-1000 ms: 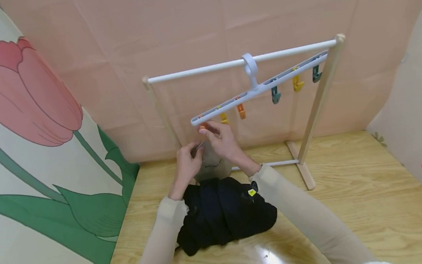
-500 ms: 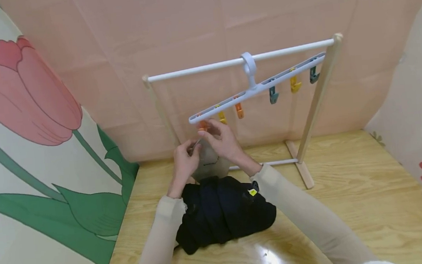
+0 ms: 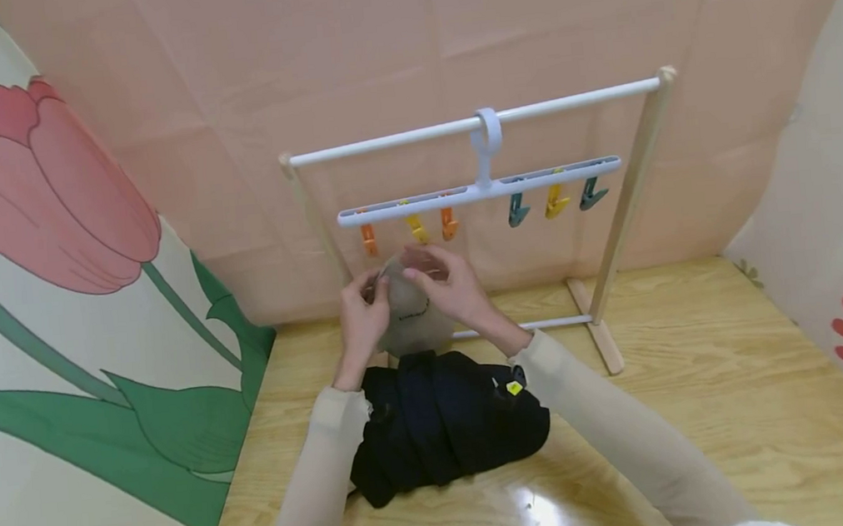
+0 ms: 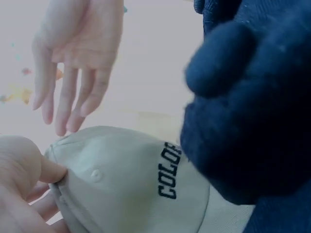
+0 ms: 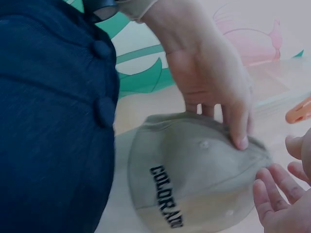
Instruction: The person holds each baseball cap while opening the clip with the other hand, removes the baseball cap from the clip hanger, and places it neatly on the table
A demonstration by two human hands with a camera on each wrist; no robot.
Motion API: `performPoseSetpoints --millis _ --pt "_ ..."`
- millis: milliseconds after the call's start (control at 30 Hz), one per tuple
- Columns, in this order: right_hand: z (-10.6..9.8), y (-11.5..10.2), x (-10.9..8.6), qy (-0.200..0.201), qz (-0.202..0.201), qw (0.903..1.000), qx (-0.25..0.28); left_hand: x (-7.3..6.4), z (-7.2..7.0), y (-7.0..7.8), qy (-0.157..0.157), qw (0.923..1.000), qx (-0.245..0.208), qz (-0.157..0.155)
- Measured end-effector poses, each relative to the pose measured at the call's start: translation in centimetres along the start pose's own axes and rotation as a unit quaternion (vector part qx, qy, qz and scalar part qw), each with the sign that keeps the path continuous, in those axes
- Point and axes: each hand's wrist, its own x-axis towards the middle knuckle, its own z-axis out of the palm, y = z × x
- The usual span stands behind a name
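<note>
A beige baseball cap (image 3: 416, 330) with dark lettering is held up in front of the hanging rack, below a pale lavender clip hanger (image 3: 486, 191). My left hand (image 3: 364, 318) pinches the cap's edge between thumb and fingers, as the left wrist view also shows. Beside the crown, my right hand (image 3: 462, 293) has loosely bent fingers and holds nothing; in the right wrist view its fingertips are close to the cap, and I cannot tell if they touch. Just above the hands hangs the leftmost orange clip (image 3: 369, 241), with nothing in it.
The hanger hooks over a white rod (image 3: 573, 102) between wooden posts (image 3: 627, 203). More clips hang along it, among them a yellow clip (image 3: 555, 201) and a teal clip (image 3: 517, 209). A dark navy fabric bundle (image 3: 447, 428) lies on the wooden table (image 3: 705, 405) beneath my arms.
My right hand has let go of the leftmost orange clip and dropped slightly. The hanger, earlier slanted with its left end low, has swung nearly level. The left hand keeps the cap.
</note>
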Motion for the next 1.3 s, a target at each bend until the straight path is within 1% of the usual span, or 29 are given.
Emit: performPoseSetpoints --millis 133,333,433,533,767,900,1033,1133,1200,1300 --pt "-0.4 0.7 -0.4 0.012 0.01 0.9999 0.0 0.3 0.1 -0.1 0.028 0.9996 -0.005 0.007" --pt "-1.1 1.8 -0.9 0.033 0.029 0.999 -0.004 0.8 0.3 0.3 0.062 0.9973 -0.039 0.008" --pt "-1.6 2.1 -1.4 0.035 0.039 0.9985 -0.016 1.0 0.3 0.4 0.08 0.9959 -0.041 -0.004" --pt "-2.1 2.5 -1.9 0.036 0.046 0.998 -0.023 1.1 0.4 0.7 0.094 0.9943 -0.044 -0.024" --pt "-3.2 3.8 -2.9 0.049 0.058 0.9963 -0.042 0.8 0.5 1.8 0.096 0.9917 -0.064 -0.058" --pt "-3.6 4.8 -3.5 0.066 0.062 0.9946 -0.052 0.7 0.7 2.0 0.1 0.989 -0.082 -0.071" --pt "-3.9 5.8 -4.2 0.093 0.07 0.9898 -0.082 0.6 1.0 2.4 0.108 0.9844 -0.112 -0.081" --pt "-4.2 6.6 -4.7 0.113 0.083 0.985 -0.101 0.4 1.2 2.8 0.116 0.9793 -0.136 -0.094" --pt "-4.3 7.1 -5.1 0.119 0.098 0.9826 -0.104 0.2 1.3 3.1 0.117 0.9763 -0.149 -0.104" --pt "-4.5 7.6 -5.6 0.114 0.129 0.9809 -0.09 0.0 1.6 3.4 0.118 0.9729 -0.161 -0.118"
